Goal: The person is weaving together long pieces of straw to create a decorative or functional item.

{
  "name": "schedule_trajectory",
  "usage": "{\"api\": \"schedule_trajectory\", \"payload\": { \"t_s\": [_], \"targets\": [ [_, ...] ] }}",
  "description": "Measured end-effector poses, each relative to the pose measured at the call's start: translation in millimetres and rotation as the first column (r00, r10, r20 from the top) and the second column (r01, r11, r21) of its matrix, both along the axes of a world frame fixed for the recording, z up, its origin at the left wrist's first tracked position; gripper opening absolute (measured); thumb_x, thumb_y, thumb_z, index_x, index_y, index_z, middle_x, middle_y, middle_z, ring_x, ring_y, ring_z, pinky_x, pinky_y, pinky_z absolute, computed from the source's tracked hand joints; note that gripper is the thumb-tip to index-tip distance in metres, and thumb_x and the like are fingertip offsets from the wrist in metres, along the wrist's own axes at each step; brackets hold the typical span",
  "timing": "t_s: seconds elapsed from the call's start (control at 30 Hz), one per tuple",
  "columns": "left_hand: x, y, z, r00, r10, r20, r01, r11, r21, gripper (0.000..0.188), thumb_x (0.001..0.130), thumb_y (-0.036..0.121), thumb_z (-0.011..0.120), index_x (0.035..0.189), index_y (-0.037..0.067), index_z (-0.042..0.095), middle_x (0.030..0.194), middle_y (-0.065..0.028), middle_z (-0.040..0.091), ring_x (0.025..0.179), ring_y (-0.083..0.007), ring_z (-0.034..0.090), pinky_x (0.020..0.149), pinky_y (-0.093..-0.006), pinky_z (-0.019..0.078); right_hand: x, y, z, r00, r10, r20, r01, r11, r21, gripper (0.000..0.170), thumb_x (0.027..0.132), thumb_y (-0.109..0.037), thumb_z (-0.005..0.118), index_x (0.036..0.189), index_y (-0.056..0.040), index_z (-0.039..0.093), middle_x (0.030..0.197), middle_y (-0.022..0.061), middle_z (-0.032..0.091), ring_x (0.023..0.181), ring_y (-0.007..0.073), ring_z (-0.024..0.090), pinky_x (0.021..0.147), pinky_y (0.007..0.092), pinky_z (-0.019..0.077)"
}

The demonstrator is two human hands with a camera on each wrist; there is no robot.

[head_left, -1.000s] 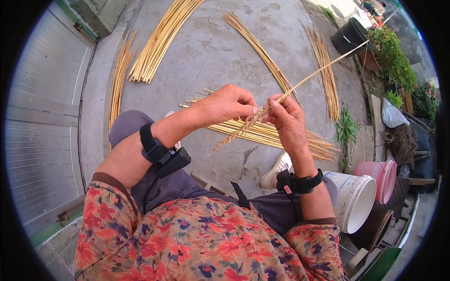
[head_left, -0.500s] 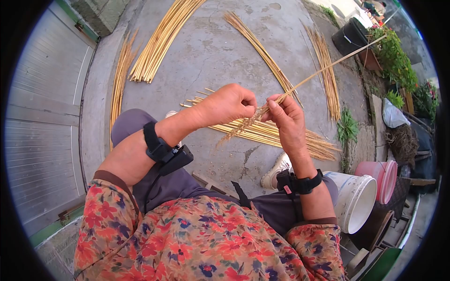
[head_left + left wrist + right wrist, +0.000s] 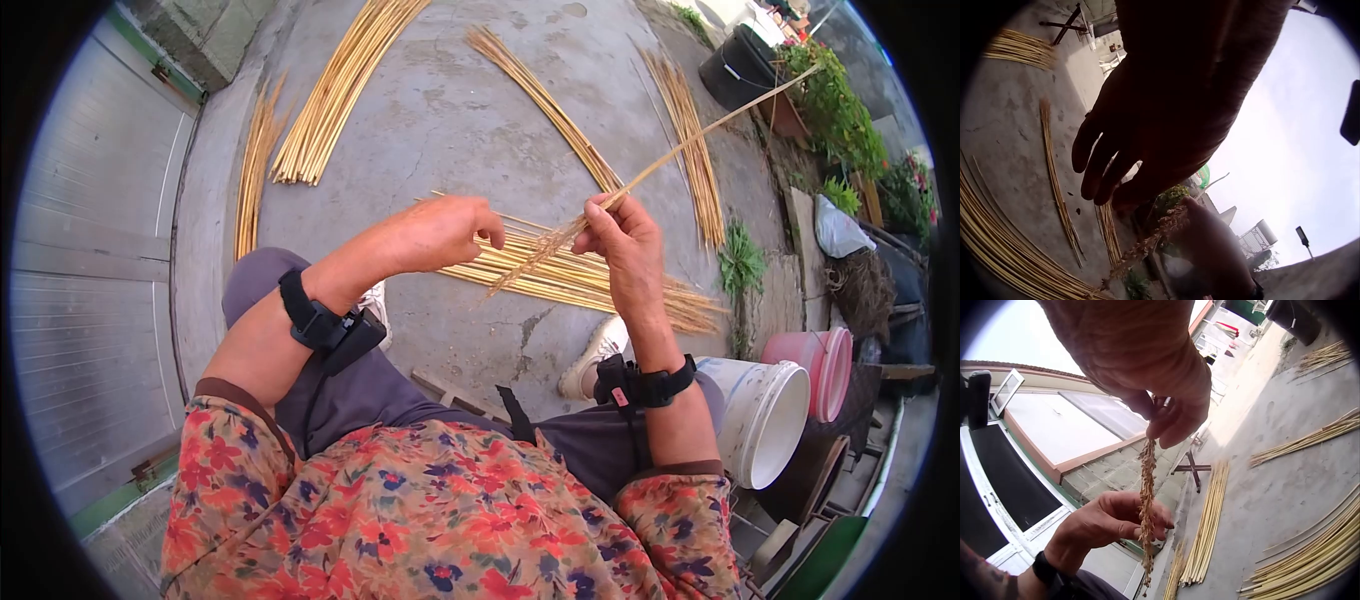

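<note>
My right hand (image 3: 630,245) pinches a dry stalk (image 3: 710,133) between thumb and fingers, just above its bushy seed head (image 3: 535,258). The long bare end slants up to the right, while the head points down-left toward my lap. My left hand (image 3: 448,234) is beside the seed head, fingers loosely bent and holding nothing. In the left wrist view, that hand's fingers (image 3: 1109,165) hang slightly spread. Brown husks line the seed head (image 3: 1147,512) in the right wrist view. Below both hands a bundle of straw-coloured stalks (image 3: 560,283) lies on the concrete.
More stalk bundles lie around: a thick one (image 3: 345,95), a thin one (image 3: 255,175) by the metal door (image 3: 105,230), and others (image 3: 545,100) farther right. White bucket (image 3: 765,425), pink bucket (image 3: 815,370), black bucket (image 3: 738,68) and plants (image 3: 840,110) line the right side.
My left hand has come away from the seed head, moving left and loosening its fingers. The right hand keeps its pinch on the stalk, shifted slightly right.
</note>
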State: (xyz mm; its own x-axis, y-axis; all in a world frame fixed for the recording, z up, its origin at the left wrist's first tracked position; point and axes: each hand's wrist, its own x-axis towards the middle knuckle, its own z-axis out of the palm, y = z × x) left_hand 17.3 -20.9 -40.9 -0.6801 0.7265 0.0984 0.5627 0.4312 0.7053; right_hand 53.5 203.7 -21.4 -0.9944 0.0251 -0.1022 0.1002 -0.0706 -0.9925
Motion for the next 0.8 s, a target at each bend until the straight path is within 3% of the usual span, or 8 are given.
{"api": "schedule_trajectory", "payload": {
  "t_s": [0.07, 0.1, 0.17, 0.37, 0.8],
  "targets": [
    [0.6, 6.0, 18.4, 0.964, 0.038, 0.264, 0.007, 0.986, -0.165, 0.015, 0.077, 0.007, 0.057, 0.090, 0.001, 0.061, 0.077, -0.0087, 0.062, 0.068, -0.0182, 0.058, 0.064, -0.0293, 0.0451, -0.3, -1.3, -1.1, 0.999, 0.011, 0.042, -0.011, 1.000, 0.007, 0.013, 0.086, -0.012, 0.056, 0.090, -0.0006, 0.055, 0.070, 0.0024, 0.056, 0.057, 0.0081, 0.056, 0.054, 0.0204, 0.0483],
    [1.5, 7.7, 20.3, 0.962, 0.042, 0.268, 0.003, 0.986, -0.166, 0.015, 0.077, 0.007, 0.057, 0.090, 0.001, 0.061, 0.077, -0.0087, 0.062, 0.068, -0.0182, 0.058, 0.064, -0.0293, 0.0451, -0.6, -2.9, -2.5, 0.999, 0.020, 0.038, -0.020, 1.000, -0.001, 0.013, 0.086, -0.012, 0.056, 0.090, -0.0004, 0.055, 0.070, 0.0026, 0.056, 0.057, 0.0082, 0.056, 0.053, 0.0205, 0.0484],
    [1.6, 13.4, 22.4, 0.848, 0.110, 0.519, -0.168, 0.984, 0.066, 0.016, 0.080, 0.009, 0.057, 0.092, -0.001, 0.061, 0.079, -0.0068, 0.063, 0.073, -0.0112, 0.057, 0.065, -0.0257, 0.0450, -1.1, -4.1, -4.1, 0.999, 0.026, 0.031, -0.026, 1.000, -0.009, 0.013, 0.085, -0.013, 0.057, 0.089, -0.0002, 0.055, 0.070, 0.0027, 0.056, 0.056, 0.0083, 0.056, 0.053, 0.0205, 0.0485],
    [2.7, 23.3, 18.8, 0.838, 0.076, 0.541, -0.215, 0.956, 0.199, 0.016, 0.081, 0.010, 0.058, 0.090, -0.002, 0.061, 0.075, -0.0042, 0.061, 0.070, -0.0081, 0.055, 0.064, -0.0236, 0.0444, -3.0, -12.4, -3.1, 0.996, 0.058, 0.062, -0.059, 0.998, 0.026, 0.014, 0.085, -0.013, 0.058, 0.089, 0.0000, 0.055, 0.070, 0.0031, 0.057, 0.057, 0.0080, 0.056, 0.053, 0.0202, 0.0482],
    [-0.6, 25.3, 13.4, 0.831, 0.085, 0.549, -0.221, 0.957, 0.187, 0.014, 0.079, 0.009, 0.058, 0.086, -0.002, 0.061, 0.072, -0.0026, 0.060, 0.068, -0.0070, 0.053, 0.063, -0.0226, 0.0440, -1.4, -14.4, -3.3, 0.996, 0.079, 0.049, -0.081, 0.996, 0.039, 0.013, 0.086, -0.013, 0.056, 0.089, -0.0002, 0.055, 0.070, 0.0029, 0.057, 0.058, 0.0076, 0.056, 0.054, 0.0200, 0.0486]
  ]
}}
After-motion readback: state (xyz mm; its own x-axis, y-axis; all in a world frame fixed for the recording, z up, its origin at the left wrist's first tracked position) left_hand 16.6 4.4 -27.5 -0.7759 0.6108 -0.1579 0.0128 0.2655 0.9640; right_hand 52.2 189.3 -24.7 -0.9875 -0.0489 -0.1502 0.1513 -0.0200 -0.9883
